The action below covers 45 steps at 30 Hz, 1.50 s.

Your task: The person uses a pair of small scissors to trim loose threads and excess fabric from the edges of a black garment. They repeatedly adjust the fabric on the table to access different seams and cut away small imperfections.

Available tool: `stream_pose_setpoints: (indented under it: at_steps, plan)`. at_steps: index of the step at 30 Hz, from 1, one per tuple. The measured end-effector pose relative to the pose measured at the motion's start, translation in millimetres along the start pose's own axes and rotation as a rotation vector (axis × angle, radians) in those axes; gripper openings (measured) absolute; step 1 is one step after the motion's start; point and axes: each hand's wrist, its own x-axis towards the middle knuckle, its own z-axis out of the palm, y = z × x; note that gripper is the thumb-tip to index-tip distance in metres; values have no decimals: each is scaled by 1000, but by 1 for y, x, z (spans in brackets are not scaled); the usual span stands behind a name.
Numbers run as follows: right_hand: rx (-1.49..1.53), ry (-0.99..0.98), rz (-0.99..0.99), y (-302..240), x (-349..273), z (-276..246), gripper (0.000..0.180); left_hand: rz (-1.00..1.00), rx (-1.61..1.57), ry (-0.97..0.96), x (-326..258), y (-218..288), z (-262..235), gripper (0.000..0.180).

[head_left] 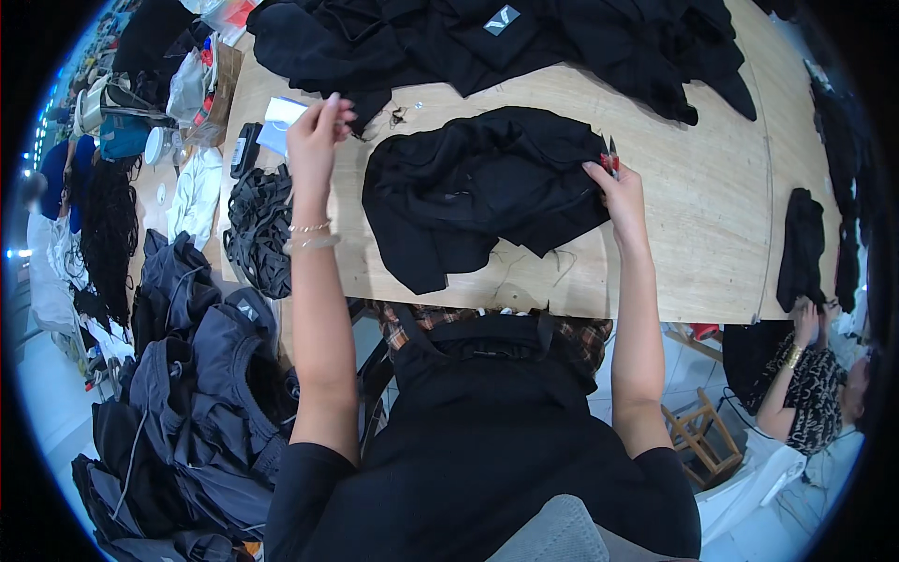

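A crumpled black garment [482, 192] lies on the wooden table [693, 225] in front of me. My right hand [616, 187] rests at the garment's right edge and grips small red-handled thread snips [611, 157], blades pointing up. My left hand [314, 140] is raised above the table's left part, fingers pinched together near a white and light-blue paper tag [279, 120]; whether it holds a thread I cannot tell. Loose thread scraps lie on the wood beside the garment.
A big heap of black garments [524, 37] covers the table's far side. Coiled black straps [257, 229] sit at the left edge, with dark grey-blue jackets [197, 375] piled below. Another person [810, 375] sits at the lower right beside a wooden stool [702, 436].
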Motion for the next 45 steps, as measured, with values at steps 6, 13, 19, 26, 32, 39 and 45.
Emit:
stream_pose_setpoints:
  at_steps: [6, 13, 19, 26, 32, 39, 45]
  plan:
    - [32, -70, 9, -6, -3, -2, 19, -261, 80, -149, -53, -31, -52, 25]
    - [44, -110, 75, -7, -3, -8, 17, -287, -23, -281, -77, -42, -25, 29]
    - [383, -178, 124, -6, -6, -17, 24, -176, -105, -325, -88, -21, 11, 46]
    - [567, -134, 172, -7, -5, -11, 26, -303, -176, -266, -93, -33, 19, 21]
    - [624, -253, 170, -5, -5, -10, 18, -312, -122, -373, -105, -25, 22, 25]
    - [646, -346, 195, -4, -1, -9, 14, -539, -678, -461, -117, -6, 39, 14]
    - [780, -255, 276, 8, 6, -8, 9, -501, -975, -435, -127, 21, 53, 20]
